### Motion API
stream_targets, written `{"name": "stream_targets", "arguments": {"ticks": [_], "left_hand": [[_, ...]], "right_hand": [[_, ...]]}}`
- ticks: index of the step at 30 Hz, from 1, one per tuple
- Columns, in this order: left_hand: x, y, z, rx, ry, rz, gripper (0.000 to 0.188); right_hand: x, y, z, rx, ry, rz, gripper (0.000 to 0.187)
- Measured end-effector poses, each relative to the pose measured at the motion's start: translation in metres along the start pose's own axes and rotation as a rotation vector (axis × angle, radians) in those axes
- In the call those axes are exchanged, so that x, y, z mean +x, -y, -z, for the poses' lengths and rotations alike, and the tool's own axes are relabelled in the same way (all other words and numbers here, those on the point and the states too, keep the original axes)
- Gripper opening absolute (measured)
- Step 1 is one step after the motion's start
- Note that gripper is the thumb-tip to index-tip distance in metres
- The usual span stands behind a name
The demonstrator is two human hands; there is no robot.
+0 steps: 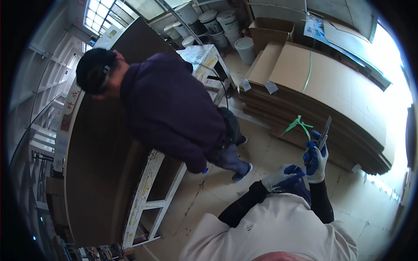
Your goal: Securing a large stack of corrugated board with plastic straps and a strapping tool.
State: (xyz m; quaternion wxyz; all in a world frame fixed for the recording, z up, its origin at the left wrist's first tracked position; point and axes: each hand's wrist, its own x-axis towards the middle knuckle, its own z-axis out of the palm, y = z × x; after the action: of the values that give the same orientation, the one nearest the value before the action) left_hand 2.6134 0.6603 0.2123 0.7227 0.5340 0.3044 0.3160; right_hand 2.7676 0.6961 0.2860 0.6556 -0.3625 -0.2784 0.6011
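My right hand [315, 162], in a white glove with blue-coated fingers, is closed round a utility knife [324, 132]. Its blade is out and points up, away from me. Beside it, lower and to the left, my left hand [282, 177] wears the same kind of glove. Its fingers are closed, and a bit of green shows at the fingertips. A green strap [299, 123] with a knot and loose ends hangs in front of a stack of cardboard sheets [337, 82]. One end runs down to my hands; where it passes behind the fingers is hidden.
A co-worker [174, 104] in a dark top and cap leans over a large dark panel [100, 174] on a paint-spattered white bench [146, 191] at left. White buckets [245, 50] and an open cardboard box [271, 32] stand at the back. Tiled floor [209, 195] lies between.
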Motion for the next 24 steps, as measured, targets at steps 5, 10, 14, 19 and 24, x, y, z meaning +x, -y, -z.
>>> {"name": "stream_targets", "arguments": {"ticks": [5, 10, 14, 19, 24], "left_hand": [[0.059, 0.016, 0.053, -0.304, -0.409, 0.147, 0.033], [0.091, -0.069, 0.101, -0.311, -0.701, 0.215, 0.044], [0.095, -0.072, 0.142, -0.364, -1.002, 0.127, 0.046], [0.082, -0.066, 0.167, -0.396, -1.174, 0.088, 0.049], [0.072, -0.060, 0.206, -0.306, -1.294, 0.111, 0.047]], "right_hand": [[0.110, -0.025, 0.005, -0.097, 0.038, -0.084, 0.038], [0.218, -0.027, -0.006, -0.252, 0.251, -0.289, 0.032], [0.290, -0.042, -0.014, -0.333, 0.309, -0.312, 0.033], [0.343, -0.078, -0.057, -0.395, 0.410, -0.394, 0.042], [0.391, -0.123, -0.152, -0.429, 0.656, -0.368, 0.040]]}}
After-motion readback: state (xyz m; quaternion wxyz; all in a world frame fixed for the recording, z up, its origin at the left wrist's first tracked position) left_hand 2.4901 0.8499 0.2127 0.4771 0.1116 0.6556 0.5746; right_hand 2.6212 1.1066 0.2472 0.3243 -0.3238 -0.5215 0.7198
